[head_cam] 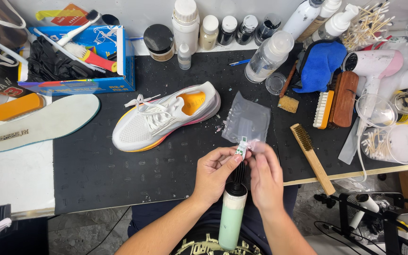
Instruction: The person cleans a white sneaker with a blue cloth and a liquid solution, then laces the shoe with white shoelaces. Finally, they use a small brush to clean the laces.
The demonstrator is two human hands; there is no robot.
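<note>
bare forearms, no sleeves, no rings or watch, left hand [216, 172], right hand [266, 177] — dark shirt with yellowish print at 6 o'clock, dark blue pants

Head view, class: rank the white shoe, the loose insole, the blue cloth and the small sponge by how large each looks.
1. Loose insole and white shoe: too alike in length to separate.
2. Blue cloth.
3. Small sponge, clearly the smallest.

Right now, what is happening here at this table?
A person sits at a black mat. Both hands, the left hand and the right hand, pinch a small white tag at the edge of a clear plastic bag. A pale green bottle with a black tip stands upright between the person's wrists. A white sneaker lies on the mat beyond the hands, untouched.
</note>
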